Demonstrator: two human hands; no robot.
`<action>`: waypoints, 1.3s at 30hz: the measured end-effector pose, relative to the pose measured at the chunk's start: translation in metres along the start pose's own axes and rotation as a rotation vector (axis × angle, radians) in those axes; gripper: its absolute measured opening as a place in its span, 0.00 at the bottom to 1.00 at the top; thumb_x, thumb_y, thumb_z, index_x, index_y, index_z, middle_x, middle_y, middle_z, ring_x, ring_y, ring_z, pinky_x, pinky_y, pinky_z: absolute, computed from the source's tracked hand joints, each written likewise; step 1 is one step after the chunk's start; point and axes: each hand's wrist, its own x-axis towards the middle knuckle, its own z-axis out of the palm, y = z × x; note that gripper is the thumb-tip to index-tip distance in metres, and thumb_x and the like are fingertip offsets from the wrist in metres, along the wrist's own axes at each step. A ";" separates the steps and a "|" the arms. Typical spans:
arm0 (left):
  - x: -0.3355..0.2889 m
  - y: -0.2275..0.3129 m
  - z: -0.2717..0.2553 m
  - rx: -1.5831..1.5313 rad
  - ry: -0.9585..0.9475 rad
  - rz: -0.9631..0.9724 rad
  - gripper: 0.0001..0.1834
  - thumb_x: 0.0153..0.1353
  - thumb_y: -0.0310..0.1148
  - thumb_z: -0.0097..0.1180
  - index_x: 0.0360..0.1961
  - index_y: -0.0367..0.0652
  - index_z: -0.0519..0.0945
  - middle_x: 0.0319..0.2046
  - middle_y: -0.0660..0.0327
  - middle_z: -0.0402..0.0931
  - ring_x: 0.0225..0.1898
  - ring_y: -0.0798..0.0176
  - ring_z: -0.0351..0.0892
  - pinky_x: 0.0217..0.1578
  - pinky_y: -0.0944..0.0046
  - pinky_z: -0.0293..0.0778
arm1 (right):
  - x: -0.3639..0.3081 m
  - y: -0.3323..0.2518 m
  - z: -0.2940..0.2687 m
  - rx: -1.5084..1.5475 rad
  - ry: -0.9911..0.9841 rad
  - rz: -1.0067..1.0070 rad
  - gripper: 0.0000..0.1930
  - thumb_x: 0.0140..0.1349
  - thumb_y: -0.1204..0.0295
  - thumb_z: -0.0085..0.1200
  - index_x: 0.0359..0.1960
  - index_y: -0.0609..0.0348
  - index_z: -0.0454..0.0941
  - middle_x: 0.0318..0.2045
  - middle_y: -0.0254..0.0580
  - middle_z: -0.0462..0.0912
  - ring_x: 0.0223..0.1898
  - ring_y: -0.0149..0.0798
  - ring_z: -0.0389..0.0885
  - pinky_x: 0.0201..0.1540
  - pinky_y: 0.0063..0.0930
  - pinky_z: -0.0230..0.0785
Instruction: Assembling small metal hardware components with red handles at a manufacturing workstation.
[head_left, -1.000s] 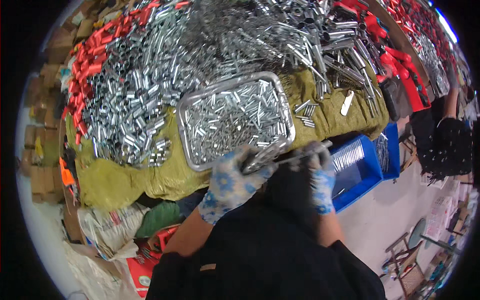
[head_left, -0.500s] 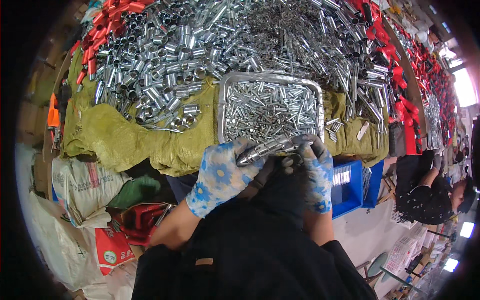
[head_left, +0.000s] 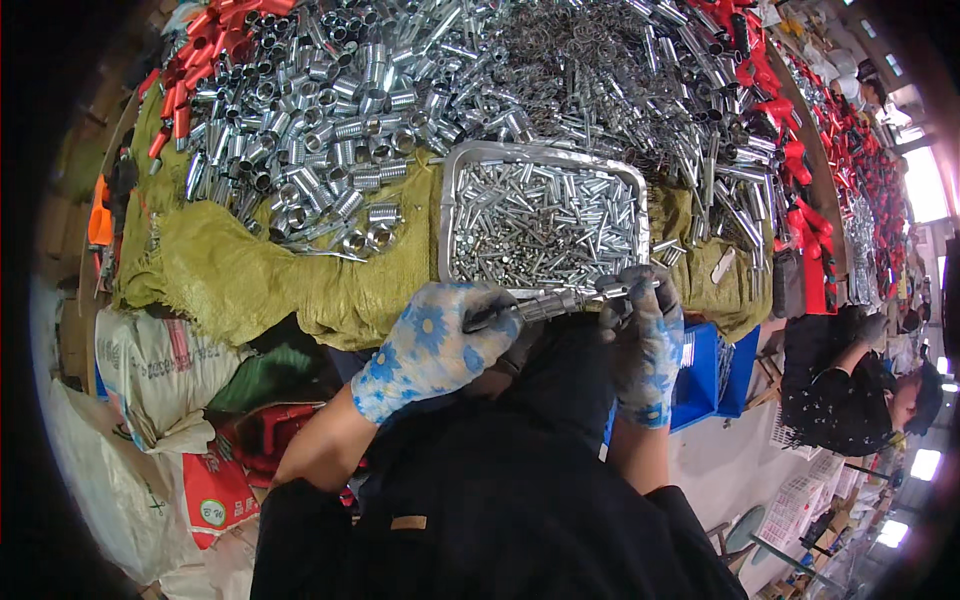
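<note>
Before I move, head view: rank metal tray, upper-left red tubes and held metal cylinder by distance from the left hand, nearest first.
From the left hand:
1. Metal cylinder, in its fingers.
2. Metal tray, just ahead and to the right.
3. Red tubes, far off at upper left.

Silvery tube (head_left: 550, 304), slanted, in left hand (head_left: 435, 337); aligned thin rod (head_left: 612, 293) in right hand (head_left: 645, 340).

a crinkled olive-yellow woven plastic sheet (head_left: 225, 265) lies spread, its front edge bunched. on it sits a rectangular silver metal tray with rounded corners (head_left: 447, 220). short silver ribbed metal tubes (head_left: 350, 129) heap up to its left, thin grey wire coils (head_left: 570, 45) behind it, long silver metal tubes (head_left: 709, 170) to its right; glossy red cylindrical pieces (head_left: 181, 117) line the far left.
</note>
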 end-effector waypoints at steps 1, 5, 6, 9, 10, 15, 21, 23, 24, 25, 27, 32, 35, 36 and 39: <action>0.000 -0.006 0.002 -0.036 0.011 0.004 0.11 0.55 0.33 0.56 0.34 0.35 0.81 0.25 0.47 0.79 0.29 0.47 0.81 0.31 0.56 0.75 | 0.001 0.000 -0.003 0.065 -0.013 0.049 0.11 0.64 0.63 0.55 0.40 0.57 0.72 0.31 0.36 0.78 0.22 0.26 0.74 0.23 0.20 0.66; -0.002 -0.023 0.008 0.635 0.274 0.667 0.10 0.53 0.32 0.58 0.32 0.36 0.81 0.26 0.48 0.80 0.30 0.49 0.82 0.32 0.57 0.75 | 0.006 -0.001 -0.001 0.106 -0.013 0.036 0.11 0.64 0.66 0.55 0.42 0.58 0.72 0.30 0.35 0.78 0.22 0.26 0.73 0.23 0.19 0.66; -0.002 -0.022 0.011 0.634 0.273 0.668 0.10 0.53 0.32 0.58 0.32 0.36 0.81 0.26 0.48 0.80 0.30 0.49 0.82 0.32 0.57 0.75 | 0.003 0.000 0.001 0.039 -0.027 -0.040 0.11 0.64 0.65 0.55 0.41 0.59 0.73 0.29 0.34 0.78 0.22 0.25 0.72 0.22 0.16 0.65; 0.003 -0.006 0.014 0.087 0.211 0.227 0.10 0.51 0.25 0.60 0.36 0.36 0.81 0.22 0.56 0.78 0.22 0.56 0.78 0.27 0.63 0.73 | 0.000 0.001 0.009 -0.047 0.128 -0.192 0.11 0.64 0.64 0.55 0.40 0.59 0.73 0.25 0.33 0.76 0.21 0.24 0.71 0.21 0.16 0.62; 0.003 -0.007 0.010 0.225 0.210 0.409 0.09 0.52 0.26 0.60 0.35 0.36 0.81 0.21 0.56 0.78 0.21 0.57 0.78 0.26 0.64 0.72 | 0.000 -0.006 0.009 -0.027 0.113 -0.112 0.11 0.64 0.64 0.55 0.40 0.59 0.73 0.25 0.33 0.76 0.20 0.25 0.72 0.20 0.17 0.62; 0.010 0.002 0.010 -0.016 0.036 0.068 0.09 0.56 0.31 0.56 0.34 0.36 0.81 0.19 0.57 0.77 0.20 0.64 0.77 0.24 0.66 0.71 | 0.003 0.000 0.000 -0.191 0.009 -0.025 0.11 0.62 0.66 0.57 0.41 0.60 0.76 0.27 0.34 0.78 0.27 0.25 0.76 0.28 0.20 0.70; 0.016 0.007 0.004 -0.254 -0.119 -0.199 0.13 0.59 0.35 0.54 0.34 0.34 0.81 0.18 0.63 0.75 0.21 0.73 0.72 0.24 0.69 0.69 | 0.006 -0.002 -0.002 -0.509 -0.135 -0.128 0.11 0.62 0.69 0.55 0.40 0.66 0.81 0.31 0.31 0.81 0.33 0.24 0.74 0.41 0.20 0.68; 0.019 0.007 0.002 -0.278 -0.178 -0.252 0.16 0.59 0.38 0.55 0.37 0.34 0.81 0.20 0.53 0.77 0.23 0.59 0.76 0.31 0.63 0.72 | 0.002 -0.005 0.004 -0.373 -0.186 0.011 0.14 0.65 0.67 0.52 0.42 0.66 0.80 0.31 0.32 0.81 0.33 0.24 0.75 0.41 0.19 0.68; 0.020 0.008 0.001 -0.277 -0.178 -0.249 0.16 0.59 0.38 0.55 0.37 0.34 0.81 0.20 0.53 0.77 0.23 0.59 0.76 0.31 0.63 0.72 | 0.003 -0.001 0.004 -0.373 -0.187 0.008 0.14 0.65 0.67 0.52 0.42 0.66 0.80 0.31 0.32 0.81 0.33 0.24 0.75 0.41 0.19 0.68; 0.019 0.010 0.001 -0.210 -0.162 -0.181 0.15 0.59 0.37 0.55 0.36 0.33 0.81 0.20 0.58 0.76 0.23 0.66 0.75 0.29 0.65 0.71 | 0.004 0.006 0.001 -0.308 -0.152 0.016 0.15 0.67 0.66 0.49 0.44 0.66 0.80 0.33 0.33 0.82 0.34 0.24 0.75 0.41 0.19 0.68; 0.020 0.014 0.001 -0.143 -0.149 -0.107 0.15 0.59 0.36 0.54 0.36 0.33 0.81 0.20 0.64 0.76 0.24 0.72 0.73 0.27 0.68 0.70 | 0.006 0.012 0.003 -0.245 -0.114 0.019 0.17 0.68 0.64 0.47 0.45 0.66 0.80 0.34 0.35 0.82 0.35 0.24 0.76 0.41 0.19 0.68; 0.037 0.018 0.001 -0.075 -0.211 -0.081 0.16 0.59 0.40 0.56 0.40 0.37 0.82 0.27 0.50 0.80 0.31 0.54 0.81 0.36 0.60 0.73 | 0.011 0.017 0.000 -0.154 -0.091 -0.036 0.21 0.69 0.58 0.44 0.48 0.67 0.77 0.40 0.43 0.82 0.39 0.29 0.78 0.43 0.24 0.72; 0.041 0.017 0.000 -0.021 -0.230 -0.202 0.17 0.58 0.40 0.57 0.42 0.38 0.81 0.29 0.49 0.81 0.32 0.54 0.81 0.37 0.61 0.74 | 0.023 0.022 -0.011 -0.399 -0.072 -0.045 0.22 0.70 0.58 0.42 0.49 0.66 0.78 0.39 0.38 0.83 0.43 0.28 0.75 0.49 0.24 0.66; 0.039 0.003 0.000 -0.020 -0.249 -0.173 0.17 0.58 0.40 0.57 0.42 0.38 0.81 0.29 0.49 0.81 0.32 0.54 0.81 0.37 0.61 0.74 | 0.029 0.019 -0.014 -0.457 -0.051 -0.102 0.22 0.70 0.58 0.43 0.49 0.66 0.78 0.39 0.38 0.82 0.41 0.28 0.75 0.47 0.25 0.67; 0.050 -0.037 0.006 0.146 -0.006 0.015 0.18 0.57 0.38 0.58 0.43 0.36 0.81 0.29 0.51 0.81 0.30 0.58 0.81 0.35 0.64 0.74 | 0.077 -0.003 -0.064 -0.656 0.184 -0.207 0.21 0.68 0.59 0.45 0.52 0.65 0.76 0.37 0.40 0.82 0.36 0.29 0.77 0.39 0.26 0.70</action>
